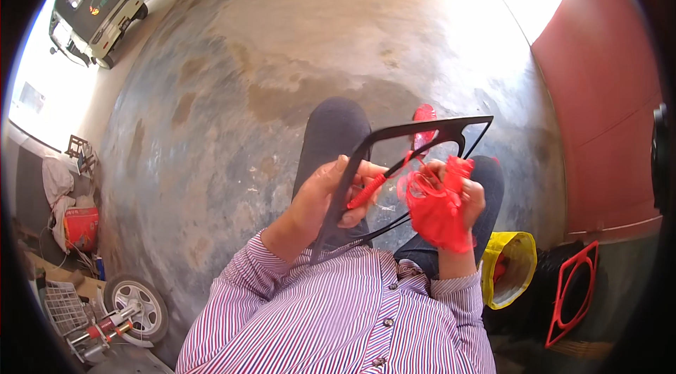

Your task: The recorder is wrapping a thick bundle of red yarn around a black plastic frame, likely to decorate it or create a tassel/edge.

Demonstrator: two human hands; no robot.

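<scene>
**Red, thin, pliable strip [438,222] wound on black, stiff-looking, angular frame [394,132]**

Held over the lap, slightly right of the middle, with the grip of the bare left hand [325,191] closed on the frame's left side and on the red, ribbed, tube-like wrapping [365,192] there. Bunched to the right in the closed grip of the bare right hand [475,198], with a red, loose strand [410,160] reaching the black, slim, curved inner bar [396,168].

To judge by the slack loops, best wound under steady tension. Pin the finished turns with the left fingers, draw the strand taut, and lay every turn snug beside its neighbour. Free tangles first, and pass the bunch well clear of the corners.

Smooth and straight-edged along the frame; crinkled and bright in the strip, impossible to tell whether film or cloth. Similarly angular, at near right past a yellow, glossy, open-mouthed bag [508,237]: a red, round-holed panel [557,301].
</scene>
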